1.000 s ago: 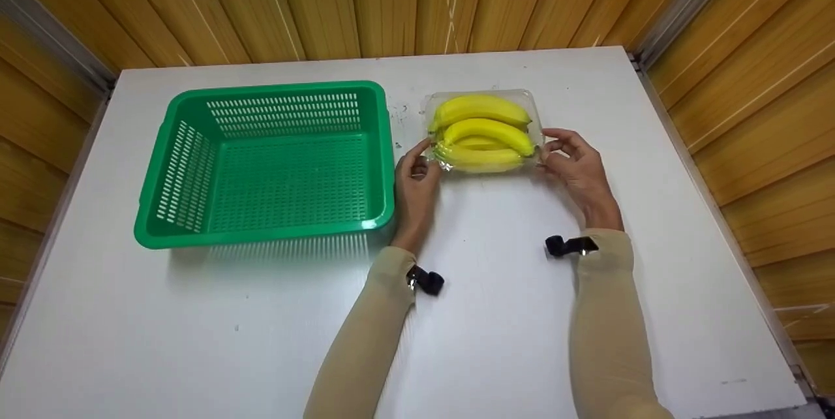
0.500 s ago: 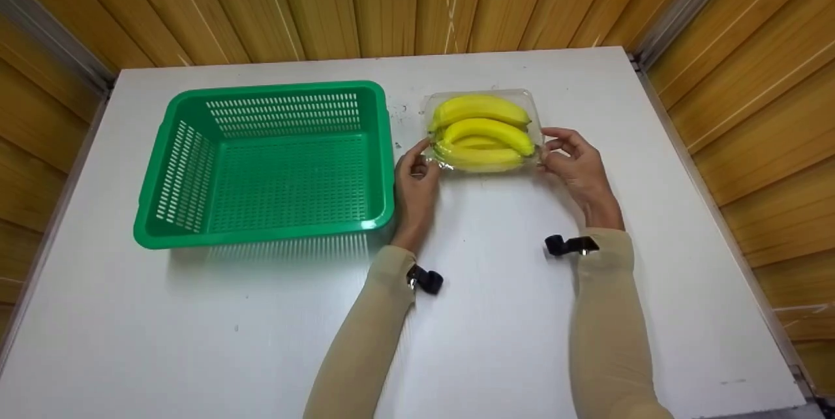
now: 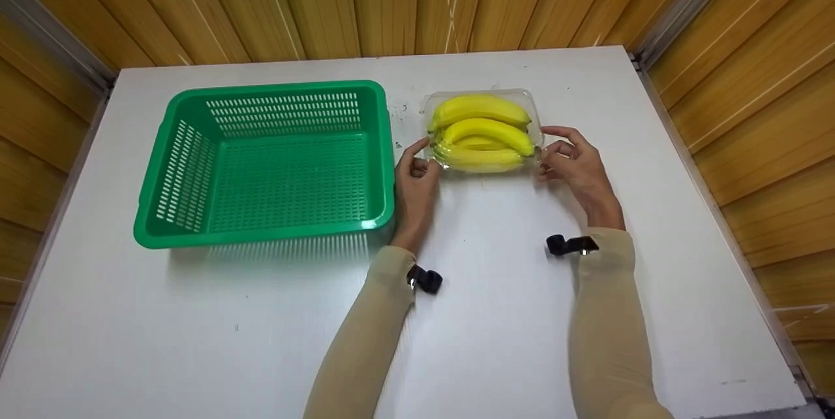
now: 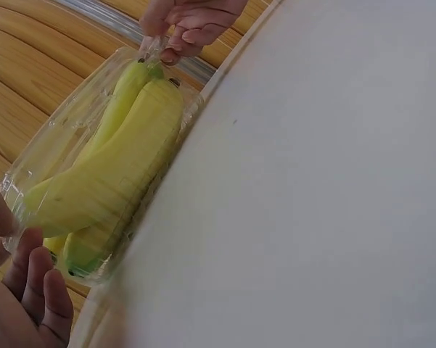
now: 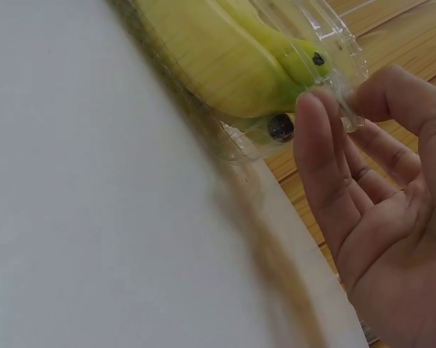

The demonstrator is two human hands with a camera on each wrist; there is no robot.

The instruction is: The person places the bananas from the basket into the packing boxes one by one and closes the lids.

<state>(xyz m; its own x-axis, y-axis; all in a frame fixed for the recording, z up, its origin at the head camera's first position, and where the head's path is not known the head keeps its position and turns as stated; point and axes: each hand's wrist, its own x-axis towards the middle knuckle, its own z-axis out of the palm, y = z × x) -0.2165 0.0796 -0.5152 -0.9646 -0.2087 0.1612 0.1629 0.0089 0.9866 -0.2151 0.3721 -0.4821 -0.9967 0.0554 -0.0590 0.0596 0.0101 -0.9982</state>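
Note:
Several yellow bananas (image 3: 483, 109) lie inside a clear plastic clamshell container (image 3: 535, 109) on the white table, right of the basket. At the container's near left corner, my left hand (image 3: 416, 194) holds the edge between thumb and fingers; the left wrist view has these fingers (image 4: 38, 279) at the container's end, below the bananas (image 4: 109, 174). My right hand (image 3: 580, 174) is at the right side. In the right wrist view its thumb and a finger pinch the clear rim (image 5: 352, 119), close to the dark banana tips. The other fingers are bent loosely.
A green slotted plastic basket (image 3: 261, 236) stands on the white table (image 3: 496, 314), close beside my left hand. Yellow wood-look panels (image 3: 385, 1) rise behind the table and at both sides. A small black wrist camera (image 3: 427, 280) sits at the left cuff.
The fingers of my right hand have shifted slightly at the container's right edge, spreading a little. My left hand, the container, the bananas and the basket look unmoved.

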